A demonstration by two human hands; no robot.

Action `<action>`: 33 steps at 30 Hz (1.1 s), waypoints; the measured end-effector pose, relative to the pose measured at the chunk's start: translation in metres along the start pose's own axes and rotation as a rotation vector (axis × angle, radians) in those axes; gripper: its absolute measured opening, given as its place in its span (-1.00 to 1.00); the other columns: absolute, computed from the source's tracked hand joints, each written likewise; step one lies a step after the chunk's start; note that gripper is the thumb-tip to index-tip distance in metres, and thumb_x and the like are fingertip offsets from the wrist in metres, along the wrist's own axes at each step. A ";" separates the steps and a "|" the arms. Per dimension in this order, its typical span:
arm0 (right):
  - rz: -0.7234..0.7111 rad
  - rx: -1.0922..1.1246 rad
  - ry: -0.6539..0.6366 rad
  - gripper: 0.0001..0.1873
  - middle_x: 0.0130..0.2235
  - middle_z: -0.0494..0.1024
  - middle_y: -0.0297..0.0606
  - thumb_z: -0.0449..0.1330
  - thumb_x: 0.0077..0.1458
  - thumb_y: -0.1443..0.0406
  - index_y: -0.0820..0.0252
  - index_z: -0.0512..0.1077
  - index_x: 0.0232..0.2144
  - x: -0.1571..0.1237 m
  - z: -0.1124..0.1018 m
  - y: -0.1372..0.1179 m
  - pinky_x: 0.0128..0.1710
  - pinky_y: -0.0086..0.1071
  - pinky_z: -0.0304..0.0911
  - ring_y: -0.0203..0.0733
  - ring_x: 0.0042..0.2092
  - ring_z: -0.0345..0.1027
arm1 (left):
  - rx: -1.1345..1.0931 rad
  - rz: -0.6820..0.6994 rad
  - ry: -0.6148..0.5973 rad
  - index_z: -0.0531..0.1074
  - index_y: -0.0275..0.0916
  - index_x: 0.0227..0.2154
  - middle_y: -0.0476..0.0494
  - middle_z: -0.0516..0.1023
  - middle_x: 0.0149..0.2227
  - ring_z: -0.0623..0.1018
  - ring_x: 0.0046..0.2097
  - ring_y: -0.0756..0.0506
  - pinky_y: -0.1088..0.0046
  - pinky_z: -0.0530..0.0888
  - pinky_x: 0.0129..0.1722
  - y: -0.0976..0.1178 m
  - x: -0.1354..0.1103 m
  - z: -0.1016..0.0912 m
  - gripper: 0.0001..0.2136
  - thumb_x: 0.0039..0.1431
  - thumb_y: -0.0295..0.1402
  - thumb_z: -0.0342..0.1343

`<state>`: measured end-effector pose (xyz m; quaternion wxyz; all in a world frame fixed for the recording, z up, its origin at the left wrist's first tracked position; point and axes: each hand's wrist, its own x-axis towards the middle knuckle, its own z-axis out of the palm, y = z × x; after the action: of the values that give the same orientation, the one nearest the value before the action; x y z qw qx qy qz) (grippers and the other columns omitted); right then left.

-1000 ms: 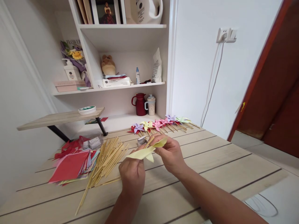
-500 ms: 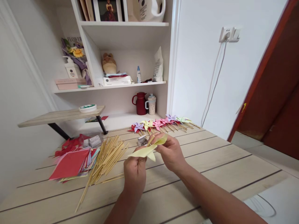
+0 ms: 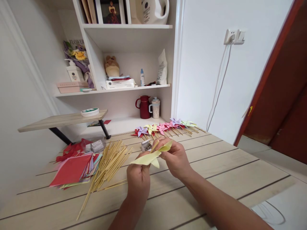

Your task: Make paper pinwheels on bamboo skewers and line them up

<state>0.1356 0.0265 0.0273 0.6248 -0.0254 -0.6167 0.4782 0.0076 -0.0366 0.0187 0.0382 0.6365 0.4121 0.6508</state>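
Between my two hands, above the table, is a pale yellow paper pinwheel with its blades bent up. My left hand is closed on its left blade, thumb on top. Fingers pinched, my right hand grips the right side of the same pinwheel. A thin wooden stick shows behind the paper, near the right fingers; its lower part is hidden. Just beyond the hands sits a small white box of metal pins. Finished-looking pinwheels in several colours lie in a row at the table's back.
Left of the hands lie a heap of wooden sticks and a stack of coloured paper squares. A clear plastic bag is behind them. A small raised shelf stands at the back left. A red jug and a cup are on the cabinet.
Both hands keep nearly the same place and grip on the yellow pinwheel. Its paper has tilted slightly, and the view has shifted a little.
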 end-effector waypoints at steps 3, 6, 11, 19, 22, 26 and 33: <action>0.003 -0.009 0.000 -0.92 -0.33 0.55 -0.31 0.38 0.10 0.35 0.05 0.58 -0.36 0.000 0.000 0.000 -0.28 -0.33 0.32 -0.21 -0.26 0.40 | 0.020 0.044 0.005 0.64 -0.22 -0.34 -0.09 0.68 -0.37 0.62 -0.40 -0.05 0.52 0.53 -0.36 0.002 0.001 0.000 -0.73 0.32 -0.34 0.03; 0.004 -0.006 -0.003 -0.93 -0.32 0.55 -0.31 0.39 0.10 0.34 0.05 0.58 -0.36 -0.001 0.000 0.000 -0.27 -0.32 0.31 -0.21 -0.26 0.39 | 0.053 0.076 0.019 0.64 -0.22 -0.33 -0.10 0.68 -0.37 0.64 -0.37 -0.07 0.50 0.55 -0.33 0.002 0.001 0.000 -0.75 0.31 -0.37 0.03; -0.005 -0.013 -0.017 -0.94 -0.32 0.54 -0.31 0.37 0.12 0.34 0.05 0.58 -0.35 -0.001 0.000 -0.001 -0.23 -0.30 0.30 -0.20 -0.23 0.39 | 0.094 0.122 0.048 0.64 -0.21 -0.28 -0.10 0.70 -0.35 0.66 -0.34 -0.07 0.51 0.56 -0.31 -0.001 0.001 0.000 -0.78 0.29 -0.41 0.06; 0.001 -0.014 -0.006 -0.95 -0.33 0.53 -0.30 0.39 0.10 0.30 0.06 0.58 -0.36 0.000 0.001 -0.003 -0.27 -0.32 0.28 -0.21 -0.27 0.37 | 0.134 0.135 0.061 0.63 -0.22 -0.18 -0.14 0.72 -0.22 0.69 -0.24 -0.11 0.46 0.59 -0.22 -0.007 -0.004 -0.001 -0.77 0.32 -0.41 0.04; 0.005 -0.011 -0.008 -0.96 -0.34 0.53 -0.30 0.39 0.11 0.29 0.06 0.58 -0.37 0.000 0.002 -0.004 -0.28 -0.32 0.29 -0.21 -0.28 0.37 | 0.154 0.154 0.052 0.64 -0.22 -0.18 -0.15 0.72 -0.23 0.69 -0.26 -0.11 0.44 0.60 -0.23 -0.006 -0.003 -0.002 -0.76 0.31 -0.41 0.04; 0.012 -0.023 -0.013 -0.96 -0.33 0.53 -0.29 0.39 0.10 0.28 0.07 0.59 -0.37 0.000 0.002 -0.005 -0.29 -0.32 0.29 -0.22 -0.29 0.37 | 0.167 0.170 0.043 0.64 -0.21 -0.18 -0.15 0.72 -0.25 0.70 -0.24 -0.13 0.42 0.61 -0.22 -0.003 -0.001 -0.002 -0.74 0.32 -0.41 0.01; 0.013 -0.039 0.000 -0.90 -0.33 0.52 -0.28 0.41 0.08 0.22 0.06 0.57 -0.38 0.000 0.003 -0.005 -0.28 -0.29 0.31 -0.19 -0.27 0.37 | 0.152 0.154 0.039 0.64 -0.18 -0.16 -0.14 0.71 -0.27 0.70 -0.22 -0.14 0.39 0.61 -0.21 -0.003 -0.002 -0.002 -0.74 0.32 -0.40 0.02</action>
<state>0.1359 0.0224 0.0314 0.6211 -0.0416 -0.6257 0.4701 0.0053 -0.0367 0.0155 -0.0683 0.6547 0.4105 0.6310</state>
